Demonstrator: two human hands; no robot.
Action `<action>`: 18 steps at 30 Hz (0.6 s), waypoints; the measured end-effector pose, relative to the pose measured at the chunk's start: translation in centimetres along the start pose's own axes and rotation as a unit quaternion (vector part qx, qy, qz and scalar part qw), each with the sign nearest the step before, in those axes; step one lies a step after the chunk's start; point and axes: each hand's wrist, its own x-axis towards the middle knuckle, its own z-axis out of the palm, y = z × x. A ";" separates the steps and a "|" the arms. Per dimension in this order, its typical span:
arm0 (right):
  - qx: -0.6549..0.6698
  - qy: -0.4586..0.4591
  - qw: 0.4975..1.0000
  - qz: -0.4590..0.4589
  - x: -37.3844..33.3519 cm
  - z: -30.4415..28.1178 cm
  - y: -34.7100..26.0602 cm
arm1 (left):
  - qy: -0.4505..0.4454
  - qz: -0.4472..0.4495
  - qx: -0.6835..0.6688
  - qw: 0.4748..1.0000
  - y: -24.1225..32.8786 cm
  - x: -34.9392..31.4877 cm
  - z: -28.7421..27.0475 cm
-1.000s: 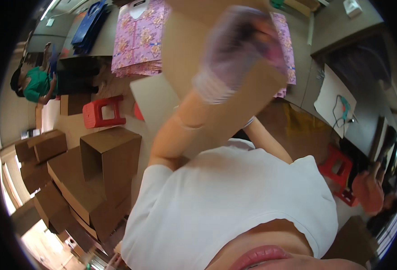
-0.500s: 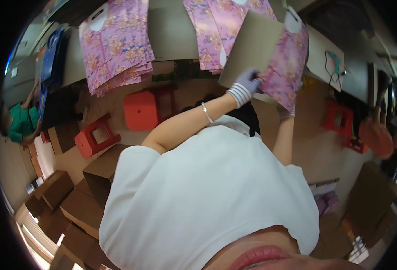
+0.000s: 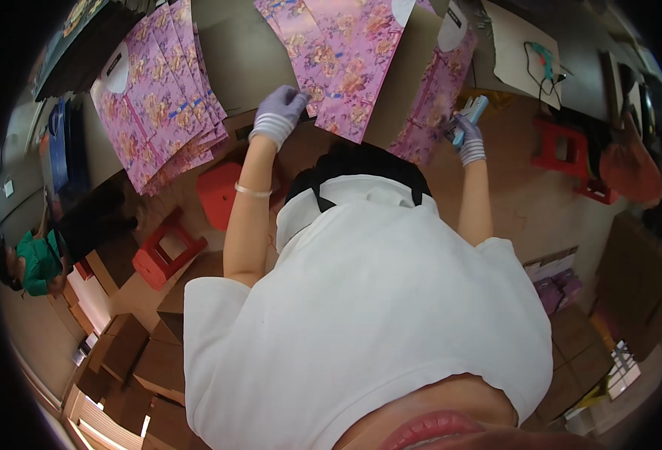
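My left hand (image 3: 278, 112), in a pale purple glove, presses on the edge of a pink floral printed sheet (image 3: 361, 67) lying on the grey table (image 3: 245, 67). My right hand (image 3: 467, 141), gloved the same, grips a small light blue hand tool (image 3: 473, 114) at the right edge of that sheet. Part of the sheet shows its plain brown back (image 3: 406, 82). A fanned stack of the same pink sheets (image 3: 158, 112) lies to the left. My white shirt fills the lower middle.
Red plastic stools stand under the table (image 3: 222, 191), to the left (image 3: 167, 251) and to the right (image 3: 560, 146). Brown cardboard boxes (image 3: 121, 352) pile up at lower left. A person in green (image 3: 34, 259) sits far left. A glue gun (image 3: 545, 58) lies on a board at upper right.
The sheet I held up with both hands now lies on the table. My hands have moved apart, the left to its left edge and the right, holding the tool, to its right edge.
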 end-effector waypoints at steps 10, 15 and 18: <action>-0.286 -0.012 0.956 -0.066 -0.5 5.8 -2.6 | 0.086 -0.202 0.176 0.960 -1.6 1.2 6.1; -0.508 0.095 0.841 -0.158 -1.3 10.0 -4.6 | -0.012 -0.190 -0.020 0.982 -4.0 -0.2 5.9; -0.569 0.125 0.793 -0.179 -1.6 13.3 -6.5 | -0.090 -0.197 -0.193 0.957 -4.1 -1.7 5.6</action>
